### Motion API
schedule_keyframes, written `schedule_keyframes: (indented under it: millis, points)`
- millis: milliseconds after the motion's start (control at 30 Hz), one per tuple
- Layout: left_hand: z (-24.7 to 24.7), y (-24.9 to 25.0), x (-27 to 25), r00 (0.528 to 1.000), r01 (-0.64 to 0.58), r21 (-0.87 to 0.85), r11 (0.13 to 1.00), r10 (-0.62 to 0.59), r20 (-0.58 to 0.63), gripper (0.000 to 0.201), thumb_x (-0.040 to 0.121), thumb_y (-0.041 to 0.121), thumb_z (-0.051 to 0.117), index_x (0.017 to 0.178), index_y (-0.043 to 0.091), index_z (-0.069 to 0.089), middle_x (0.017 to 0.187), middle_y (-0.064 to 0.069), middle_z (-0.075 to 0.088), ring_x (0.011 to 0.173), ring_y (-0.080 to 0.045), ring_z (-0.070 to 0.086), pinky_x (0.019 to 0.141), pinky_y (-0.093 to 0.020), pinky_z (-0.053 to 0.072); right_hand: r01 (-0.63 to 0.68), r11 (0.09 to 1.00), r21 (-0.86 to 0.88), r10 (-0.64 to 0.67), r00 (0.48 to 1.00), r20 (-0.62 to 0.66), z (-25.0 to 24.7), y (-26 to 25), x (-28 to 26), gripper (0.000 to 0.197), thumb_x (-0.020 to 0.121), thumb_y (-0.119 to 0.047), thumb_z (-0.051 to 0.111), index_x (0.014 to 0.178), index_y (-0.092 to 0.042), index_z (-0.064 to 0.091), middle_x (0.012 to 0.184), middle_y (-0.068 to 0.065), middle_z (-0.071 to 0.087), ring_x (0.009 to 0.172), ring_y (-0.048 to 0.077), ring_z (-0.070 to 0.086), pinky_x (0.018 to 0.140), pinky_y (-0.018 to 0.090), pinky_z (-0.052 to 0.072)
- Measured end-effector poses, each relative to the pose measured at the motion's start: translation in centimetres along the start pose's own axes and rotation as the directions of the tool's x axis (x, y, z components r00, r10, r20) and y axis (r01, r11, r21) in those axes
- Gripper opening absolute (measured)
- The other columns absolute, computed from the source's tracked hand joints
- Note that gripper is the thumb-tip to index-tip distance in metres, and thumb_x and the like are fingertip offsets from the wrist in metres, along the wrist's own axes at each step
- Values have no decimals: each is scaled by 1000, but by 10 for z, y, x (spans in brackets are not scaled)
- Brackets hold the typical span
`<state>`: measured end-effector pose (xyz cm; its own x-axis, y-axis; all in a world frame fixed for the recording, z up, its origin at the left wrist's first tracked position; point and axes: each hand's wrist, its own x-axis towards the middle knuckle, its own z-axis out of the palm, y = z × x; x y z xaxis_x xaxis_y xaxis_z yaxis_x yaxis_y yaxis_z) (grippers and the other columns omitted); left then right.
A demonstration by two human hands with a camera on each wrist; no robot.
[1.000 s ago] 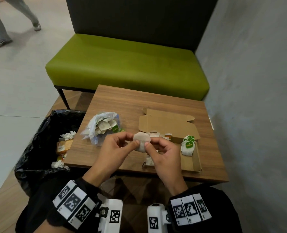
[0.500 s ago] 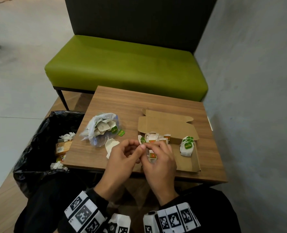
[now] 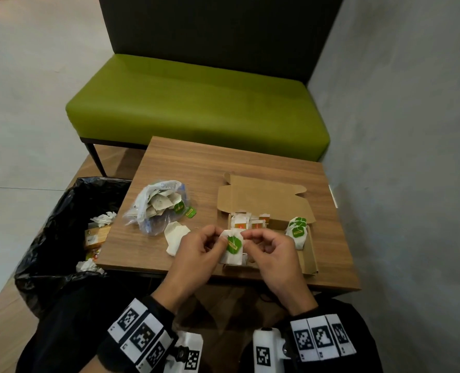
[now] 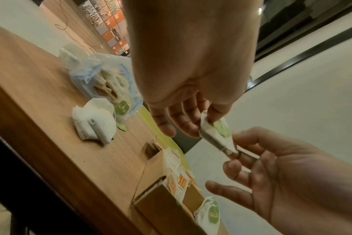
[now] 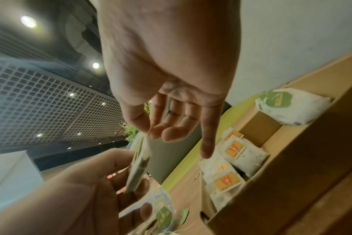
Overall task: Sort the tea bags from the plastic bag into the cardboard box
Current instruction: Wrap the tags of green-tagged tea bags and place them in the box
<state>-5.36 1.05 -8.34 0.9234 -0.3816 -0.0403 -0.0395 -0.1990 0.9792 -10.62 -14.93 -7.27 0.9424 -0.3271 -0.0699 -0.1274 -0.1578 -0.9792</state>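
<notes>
A white tea bag with a green tag (image 3: 233, 244) is held between both hands over the table's front edge. My left hand (image 3: 220, 243) pinches its left side, thumb on top (image 4: 213, 117). My right hand (image 3: 246, 238) pinches its upper right edge (image 5: 143, 139). The open cardboard box (image 3: 308, 254) lies to the right. It holds orange-tagged tea bags (image 3: 246, 223) at its left and a stack of green-tagged tea bags (image 3: 297, 234) at its right. The crumpled plastic bag (image 3: 156, 205) with more tea bags lies left of the hands.
Loose white tea bags (image 3: 175, 236) lie on the wooden table (image 3: 196, 162) beside the plastic bag. A black-lined bin (image 3: 48, 238) with paper scraps stands left of the table. A green bench (image 3: 196, 103) is behind, and a grey wall (image 3: 412, 157) closes the right.
A second ago both hands held a plain white bag in the air. White tea bags now lie on the table by the plastic bag, and the hands hold a green-tagged tea bag.
</notes>
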Motion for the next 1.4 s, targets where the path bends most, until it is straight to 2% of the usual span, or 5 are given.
schedule_keyframes:
  millis: [167,533,733,1100,1400]
  points:
    - [11,0,2,994,-63,155,986,48,100,12,97,25,59,96,30,70,80,7,70,72,-5,61,62,-19,47,-59,995,-79,65,995,78,-17,1,1,17,86,-9,74,99,-19,75,84,4,73,72,15,67,71,37,60]
    - [43,-1,12,979,-90,211,973,48,197,6,94,32,62,94,30,68,82,7,67,76,-7,61,66,-29,53,-5,961,-275,61,979,195,-62,0,16,13,83,-15,79,91,-24,76,79,1,72,62,8,57,57,22,49]
    - [51,-10,10,969,-67,375,924,-29,245,28,94,36,62,122,32,60,101,15,63,86,-1,58,72,-13,49,-34,816,-577,73,996,44,-95,13,39,9,88,-25,74,91,-33,73,79,-13,69,73,4,59,63,23,45]
    - [53,-19,4,940,-175,539,824,-22,339,26,96,36,57,122,33,58,118,14,58,101,5,47,77,-9,35,-149,611,-777,229,974,-7,-130,51,75,8,85,-32,77,81,-37,72,91,-12,68,84,8,61,84,41,55]
    - [51,-20,4,939,-177,528,831,-19,344,26,96,35,57,122,32,58,118,13,58,103,3,49,88,-14,41,-141,369,-919,119,987,-103,-121,41,72,15,89,-31,71,103,-30,73,85,-12,68,80,8,59,58,22,37]
